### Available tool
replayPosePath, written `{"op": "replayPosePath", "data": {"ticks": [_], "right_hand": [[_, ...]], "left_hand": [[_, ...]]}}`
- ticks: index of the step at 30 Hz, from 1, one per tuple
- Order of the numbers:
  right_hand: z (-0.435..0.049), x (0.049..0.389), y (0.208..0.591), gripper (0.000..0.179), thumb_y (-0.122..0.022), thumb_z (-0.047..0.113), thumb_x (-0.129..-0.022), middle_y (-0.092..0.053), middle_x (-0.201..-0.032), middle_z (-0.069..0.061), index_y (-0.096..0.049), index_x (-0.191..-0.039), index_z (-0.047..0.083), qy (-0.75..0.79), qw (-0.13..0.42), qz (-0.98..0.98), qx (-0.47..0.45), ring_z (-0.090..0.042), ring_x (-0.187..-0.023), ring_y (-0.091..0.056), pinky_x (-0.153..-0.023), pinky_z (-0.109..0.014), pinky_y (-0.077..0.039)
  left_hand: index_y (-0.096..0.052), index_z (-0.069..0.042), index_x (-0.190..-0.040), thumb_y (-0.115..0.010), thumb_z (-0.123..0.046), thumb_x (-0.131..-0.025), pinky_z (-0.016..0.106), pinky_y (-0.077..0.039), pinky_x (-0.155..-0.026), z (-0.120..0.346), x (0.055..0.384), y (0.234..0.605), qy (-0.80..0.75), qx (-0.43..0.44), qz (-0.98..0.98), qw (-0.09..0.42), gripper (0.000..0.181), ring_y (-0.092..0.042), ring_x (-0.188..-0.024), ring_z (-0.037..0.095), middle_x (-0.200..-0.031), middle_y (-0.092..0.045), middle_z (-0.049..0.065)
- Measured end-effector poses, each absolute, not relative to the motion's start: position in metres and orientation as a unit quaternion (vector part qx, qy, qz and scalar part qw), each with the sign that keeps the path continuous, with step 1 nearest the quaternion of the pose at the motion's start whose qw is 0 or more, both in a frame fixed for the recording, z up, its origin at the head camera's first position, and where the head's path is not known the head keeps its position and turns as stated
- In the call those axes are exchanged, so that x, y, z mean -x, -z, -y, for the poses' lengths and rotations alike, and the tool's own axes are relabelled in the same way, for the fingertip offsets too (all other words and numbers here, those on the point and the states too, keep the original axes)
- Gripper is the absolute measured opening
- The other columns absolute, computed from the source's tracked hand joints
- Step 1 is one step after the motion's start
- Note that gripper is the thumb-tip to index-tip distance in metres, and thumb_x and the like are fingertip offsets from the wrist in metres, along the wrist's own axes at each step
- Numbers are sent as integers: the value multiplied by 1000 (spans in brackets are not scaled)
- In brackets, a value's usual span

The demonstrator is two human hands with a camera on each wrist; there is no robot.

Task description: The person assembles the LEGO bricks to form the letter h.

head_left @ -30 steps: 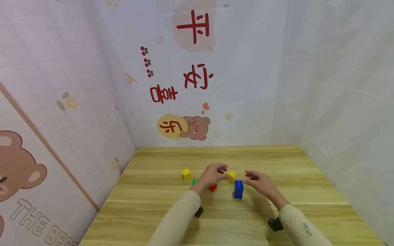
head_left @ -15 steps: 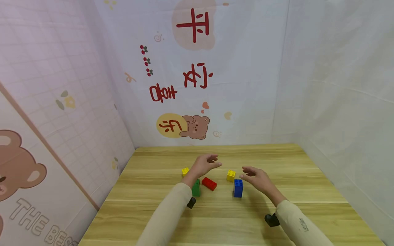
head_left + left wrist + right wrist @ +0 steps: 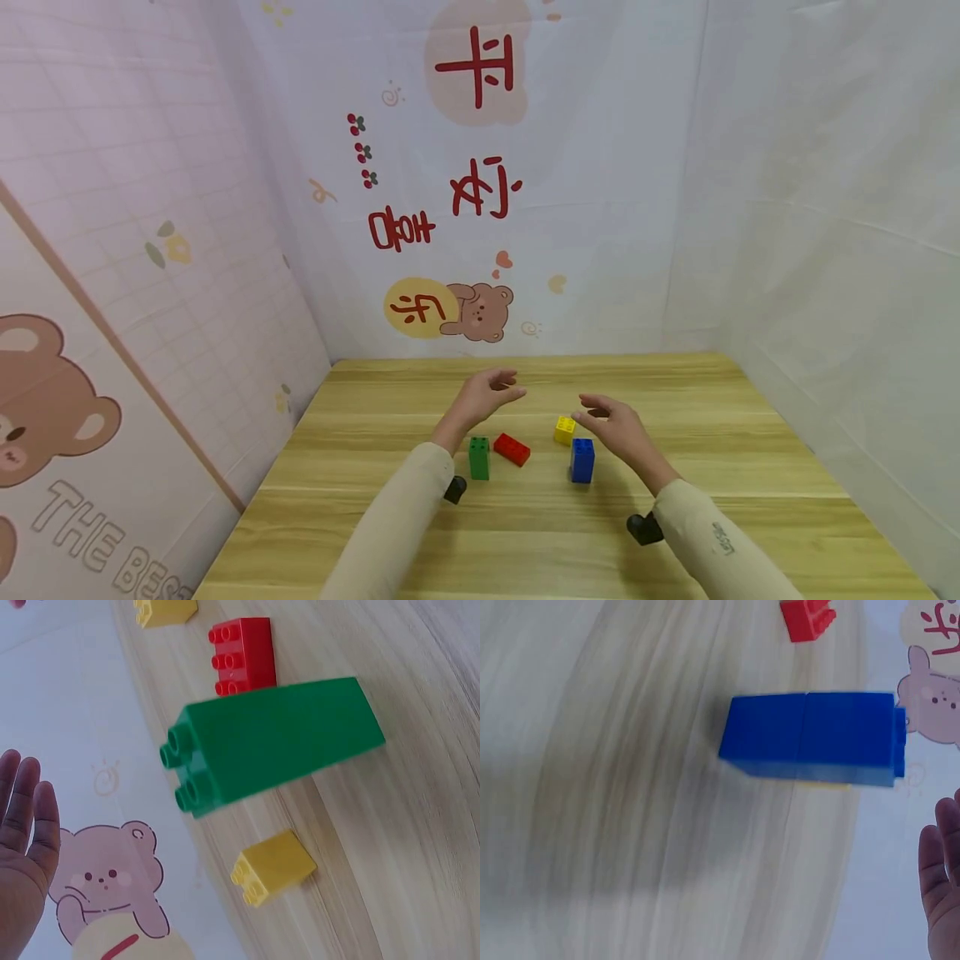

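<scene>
Head view, centre: left hand (image 3: pixel 481 398) raised, fingers loosely bent, thumb apart, empty; right hand (image 3: pixel 613 427) likewise, fingertips overlapping a yellow block (image 3: pixel 565 430) in the frame. Lower centre, on the table (image 3: pixel 540 542): green block (image 3: pixel 479 458) upright, red block (image 3: pixel 512 449) lying flat just beside it, blue block (image 3: pixel 582 460) upright to the right.

Left wrist view adds a second yellow block (image 3: pixel 275 868), lower centre, which the head view does not show; straight fingers at left edge, clear of the green block mid-frame.

Right wrist view, centre: a seam across the blue block, unclear from the head; fingers extended at lower right.
</scene>
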State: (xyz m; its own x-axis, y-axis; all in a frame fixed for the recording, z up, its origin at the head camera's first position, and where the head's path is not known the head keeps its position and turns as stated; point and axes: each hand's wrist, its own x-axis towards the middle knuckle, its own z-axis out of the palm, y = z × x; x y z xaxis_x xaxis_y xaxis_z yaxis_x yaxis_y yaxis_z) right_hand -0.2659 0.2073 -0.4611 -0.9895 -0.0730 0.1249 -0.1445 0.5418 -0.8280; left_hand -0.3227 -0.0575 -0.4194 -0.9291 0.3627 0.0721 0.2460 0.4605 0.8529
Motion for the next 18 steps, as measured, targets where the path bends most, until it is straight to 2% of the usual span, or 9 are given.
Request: {"op": "replayPosePath", "data": {"ticks": [7,18], "right_hand": [[-187,270,454,51,-66,31,-97,-57,-137,-14,-55,-141,7,-492,45,868,-50,-32,-121,-55,-95,-48,-50],[-156,273,455,51,-68,31,-95,-59,-136,-13,-57,-139,7,-512,70,855,-35,-31,-120,-56,-90,-43,-53]], "left_hand": [[-59,-14,-137,-69,-37,-94,43,-49,-95,73,327,419,-505,-174,-844,51,50,-58,-117,23,-132,-61,11],[-59,-14,-137,-70,-38,-93,43,-48,-97,91,328,420,-529,-155,-834,31,51,-59,-115,23,-127,-64,8]]}}
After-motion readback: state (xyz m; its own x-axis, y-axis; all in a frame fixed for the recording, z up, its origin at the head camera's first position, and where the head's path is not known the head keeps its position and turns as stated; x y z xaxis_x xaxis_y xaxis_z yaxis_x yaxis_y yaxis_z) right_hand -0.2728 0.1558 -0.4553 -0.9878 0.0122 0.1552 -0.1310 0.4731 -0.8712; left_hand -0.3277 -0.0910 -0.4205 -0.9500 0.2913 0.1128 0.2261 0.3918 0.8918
